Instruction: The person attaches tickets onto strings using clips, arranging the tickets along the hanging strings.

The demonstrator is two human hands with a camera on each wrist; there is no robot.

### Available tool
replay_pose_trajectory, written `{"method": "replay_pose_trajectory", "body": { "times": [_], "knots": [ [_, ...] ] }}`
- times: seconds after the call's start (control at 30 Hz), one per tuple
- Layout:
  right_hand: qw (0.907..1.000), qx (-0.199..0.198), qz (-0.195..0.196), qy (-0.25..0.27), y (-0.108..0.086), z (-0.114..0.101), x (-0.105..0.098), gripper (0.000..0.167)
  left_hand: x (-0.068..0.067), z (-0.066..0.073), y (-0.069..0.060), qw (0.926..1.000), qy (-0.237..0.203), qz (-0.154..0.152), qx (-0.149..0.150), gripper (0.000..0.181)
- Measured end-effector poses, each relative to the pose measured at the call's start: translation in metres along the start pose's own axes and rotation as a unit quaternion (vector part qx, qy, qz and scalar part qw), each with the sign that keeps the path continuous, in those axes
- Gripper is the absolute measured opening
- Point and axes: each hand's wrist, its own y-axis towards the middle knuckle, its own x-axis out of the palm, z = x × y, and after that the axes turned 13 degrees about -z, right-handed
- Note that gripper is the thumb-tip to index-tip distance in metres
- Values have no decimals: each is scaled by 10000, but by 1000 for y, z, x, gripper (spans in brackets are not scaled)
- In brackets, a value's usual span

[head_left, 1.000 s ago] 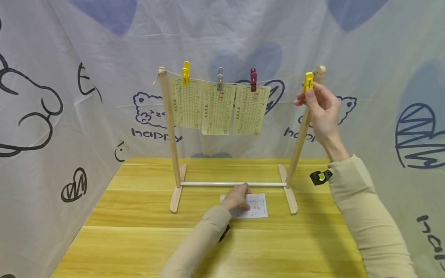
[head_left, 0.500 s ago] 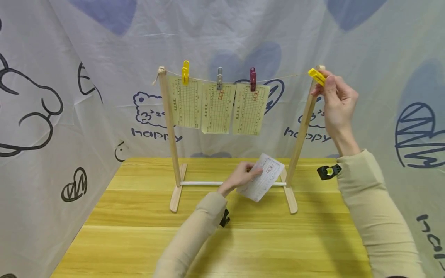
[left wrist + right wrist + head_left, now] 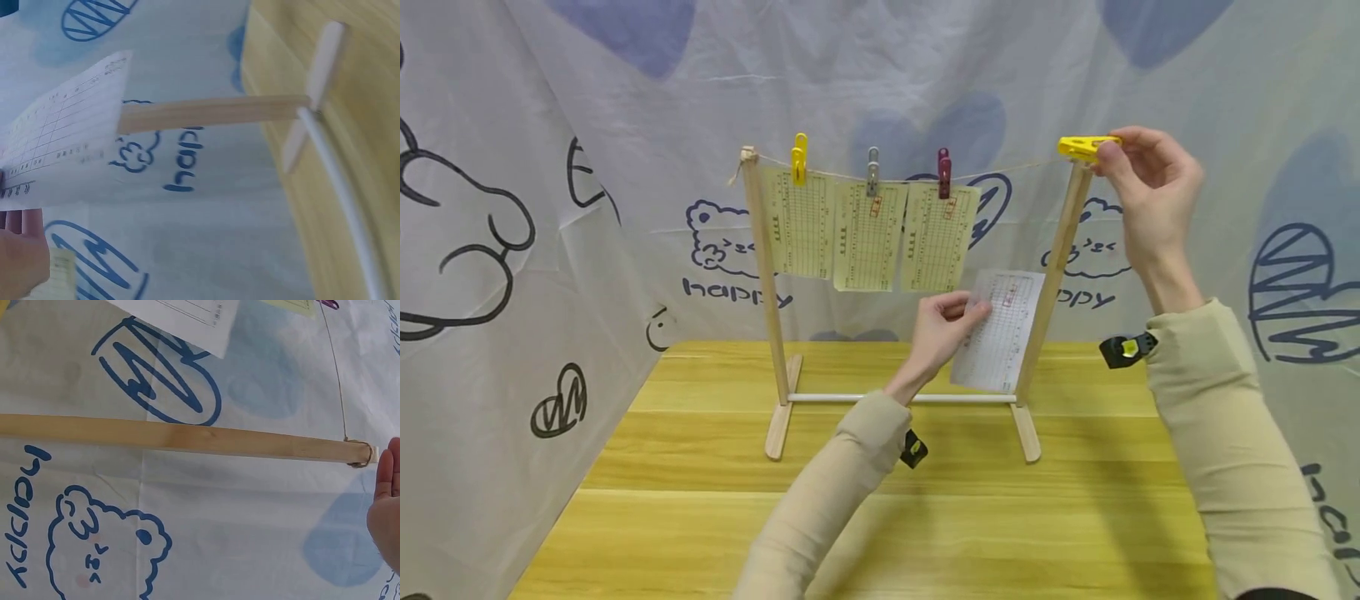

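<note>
My left hand (image 3: 942, 333) pinches a white printed paper slip (image 3: 1003, 342) by its left edge, holding it upright in front of the rack's right post (image 3: 1060, 250). In the left wrist view the slip (image 3: 69, 131) spreads out above the fingers. My right hand (image 3: 1157, 187) pinches a yellow clip (image 3: 1086, 148) between thumb and fingers, beside the top of that post. A thin string (image 3: 1015, 169) runs between the posts. From it hang three yellowish slips, the nearest (image 3: 942, 237) under a dark red clip (image 3: 944, 172).
A grey clip (image 3: 872, 172) and another yellow clip (image 3: 799, 160) hold the other slips on the string. The wooden rack has a white crossbar (image 3: 827, 398) low down and stands on a wooden table (image 3: 700, 500). A patterned cloth (image 3: 625, 108) hangs behind.
My left hand has lifted the white slip off the table and up to the right, turning it upright. My right hand has moved right and slightly up, tilting the yellow clip level.
</note>
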Motion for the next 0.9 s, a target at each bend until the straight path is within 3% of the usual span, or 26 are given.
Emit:
{"method": "replay_pose_trajectory", "body": {
  "times": [0.17,0.37,0.53,0.7,0.9],
  "knots": [
    [9998,171,-34,-24,9,-4,-1,25,5,17,9,9997,-217,117,38,25],
    [9998,181,-68,97,19,-4,4,25,6,30,19,9991,-125,308,248,27],
    [9989,462,-48,49,28,-3,10,24,9,37,28,9966,-178,732,325,25],
    [9937,783,-179,-788,35,-4,12,23,14,47,35,9903,-299,1332,242,25],
    [9749,1133,-583,-1826,45,-5,14,20,17,57,42,9868,-266,1587,167,25]
  ]
}}
